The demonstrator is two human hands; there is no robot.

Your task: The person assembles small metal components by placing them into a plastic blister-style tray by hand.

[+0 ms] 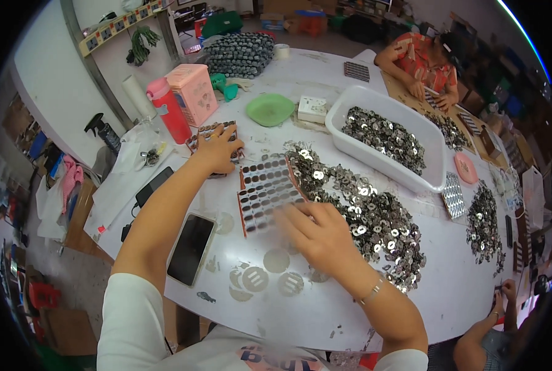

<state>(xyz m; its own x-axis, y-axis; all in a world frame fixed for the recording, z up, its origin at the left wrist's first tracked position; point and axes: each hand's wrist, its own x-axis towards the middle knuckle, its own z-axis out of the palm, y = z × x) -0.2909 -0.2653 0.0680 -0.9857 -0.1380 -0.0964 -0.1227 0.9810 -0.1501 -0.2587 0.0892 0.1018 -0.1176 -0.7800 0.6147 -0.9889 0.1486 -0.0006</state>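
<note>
With spread fingers, my left hand (216,149) rests on top of a small pile of brown-edged trays (197,140). A tray with rows of dark oval slots (265,190) lies flat on the table in front of me. My right hand (318,234) is over the near right corner of that tray, its fingertips smeared by motion; whether they hold anything is hidden. Right of the tray spreads a heap of small shiny metal pieces (381,226), reaching up to its edge.
A white tub (434,180) of similar metal pieces stands behind the heap. A phone (190,250) and grey discs (255,279) lie near me. At back left are a red bottle (171,114), pink box (192,93) and green dish (270,111). Other people (421,68) sit at the right.
</note>
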